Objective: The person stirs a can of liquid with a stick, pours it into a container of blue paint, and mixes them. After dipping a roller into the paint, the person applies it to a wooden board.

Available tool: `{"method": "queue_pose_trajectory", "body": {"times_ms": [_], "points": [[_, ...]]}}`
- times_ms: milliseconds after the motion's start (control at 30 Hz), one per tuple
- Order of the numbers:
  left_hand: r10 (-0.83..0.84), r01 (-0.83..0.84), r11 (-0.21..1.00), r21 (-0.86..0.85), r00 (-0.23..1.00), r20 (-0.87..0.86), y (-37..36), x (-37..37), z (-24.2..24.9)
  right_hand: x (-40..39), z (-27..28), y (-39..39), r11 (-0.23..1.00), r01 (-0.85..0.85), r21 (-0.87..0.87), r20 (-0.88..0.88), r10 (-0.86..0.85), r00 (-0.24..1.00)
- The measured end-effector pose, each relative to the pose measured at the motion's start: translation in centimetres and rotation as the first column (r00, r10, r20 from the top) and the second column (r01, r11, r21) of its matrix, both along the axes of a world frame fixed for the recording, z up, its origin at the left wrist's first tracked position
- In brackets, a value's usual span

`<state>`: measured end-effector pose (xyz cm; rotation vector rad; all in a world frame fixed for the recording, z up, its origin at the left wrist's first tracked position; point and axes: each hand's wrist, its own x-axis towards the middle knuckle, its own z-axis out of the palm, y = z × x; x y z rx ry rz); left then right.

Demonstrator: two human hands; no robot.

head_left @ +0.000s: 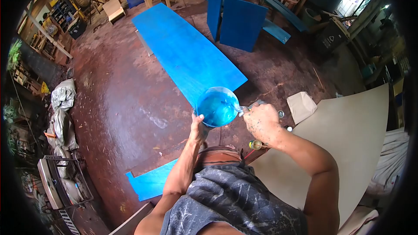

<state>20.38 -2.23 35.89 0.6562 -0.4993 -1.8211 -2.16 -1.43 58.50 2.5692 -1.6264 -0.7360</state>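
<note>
A round tub (pixel 217 106) with blue paint inside is held up in front of me. My left hand (pixel 198 126) grips its left side, the thumb over the rim. Closed in a fist at the tub's right edge, my right hand (pixel 262 122) has a small whitish, paint-smeared thing between it and the rim; I cannot make out what it is. Just beyond the tub lies a long blue board (pixel 187 48), its near end partly hidden by the tub.
Blue panels (pixel 244 24) stand upright beyond the board. Another blue piece (pixel 152 178) lies at lower left. At right are a large pale sheet (pixel 331 143), a beige cloth or bag (pixel 301 107) and a small open can (pixel 255 144). Silvery sacks (pixel 64 95) line the left side.
</note>
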Motion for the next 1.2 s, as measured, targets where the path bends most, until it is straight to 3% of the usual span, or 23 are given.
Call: {"method": "queue_pose_trajectory", "body": {"times_ms": [33, 233, 433, 533, 633, 867, 1000, 1200], "points": [[-0.010, 0.010, 1.000, 0.018, 1.000, -0.020, 0.2, -0.3, -0.2, 0.1, 0.0, -0.1, 0.999, 0.003, 0.036, 0.003, -0.003, 1.000], [-0.007, 0.007, 1.000, -0.008, 1.000, -0.002, 2.0, -1.2, 1.2, -0.6, -2.3, -0.2, 0.980, 0.038, -0.194, 0.122, -0.014, 0.992], [0.048, -0.048, 0.999, -0.004, 0.998, 0.038, 1.0, -0.3, -0.3, -0.8, -0.3, 1.0, 0.994, 0.010, -0.108, -0.064, -0.017, 0.998], [0.040, -0.040, 0.999, 0.020, 0.999, -0.004, 1.2, -0.6, -0.5, -0.4, -0.4, 1.9, 0.992, -0.013, -0.127, -0.072, 0.004, 0.997], [0.015, -0.015, 1.000, 0.012, 0.998, -0.060, 1.3, -1.2, -0.1, 0.1, -0.7, 1.7, 0.993, 0.046, -0.108, 0.037, -0.043, 0.998], [0.029, -0.030, 0.999, -0.021, 0.999, -0.041, 1.3, 0.6, 1.1, 1.7, -1.8, 0.2, 0.946, 0.029, -0.322, 0.095, 0.002, 0.995], [0.045, -0.045, 0.999, -0.026, 0.999, -0.007, 0.5, 3.6, 1.6, 4.0, 0.6, 0.6, 0.990, 0.006, -0.141, -0.069, -0.016, 0.997], [-0.039, 0.040, 0.999, 0.008, 0.995, -0.092, 0.0, 6.8, 1.0, 8.4, -0.8, -0.2, 0.991, 0.085, -0.101, 0.062, -0.079, 0.995]]}}
